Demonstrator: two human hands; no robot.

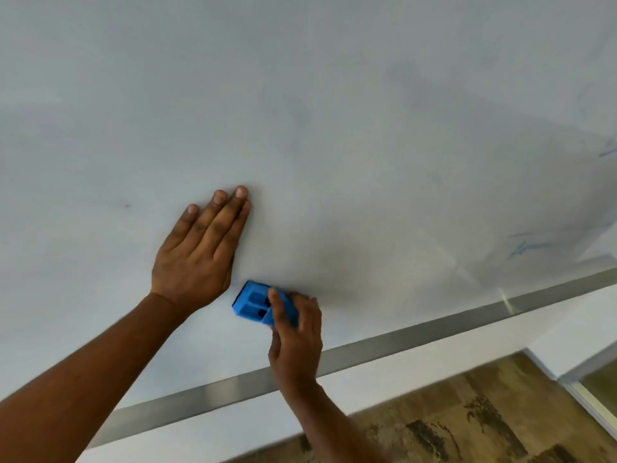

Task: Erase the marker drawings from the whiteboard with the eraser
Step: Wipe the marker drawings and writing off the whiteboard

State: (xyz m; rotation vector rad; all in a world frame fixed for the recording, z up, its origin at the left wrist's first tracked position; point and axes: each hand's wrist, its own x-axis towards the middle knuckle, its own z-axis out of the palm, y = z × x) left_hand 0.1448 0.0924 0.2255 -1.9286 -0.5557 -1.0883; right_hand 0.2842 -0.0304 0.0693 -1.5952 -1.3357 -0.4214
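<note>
Gripping the blue eraser [258,304] in my right hand [295,332], fingers curled round it low on the whiteboard [334,111], I risk missing the faint blue marker drawings [527,248] far right. My left hand [200,248] lies flat, fingers straight; it could smear ink.

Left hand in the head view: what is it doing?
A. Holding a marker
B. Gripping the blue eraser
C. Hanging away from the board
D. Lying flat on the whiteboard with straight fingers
D: the left hand lies flat on the whiteboard, fingers straight, while the right hand grips the blue eraser.
</note>
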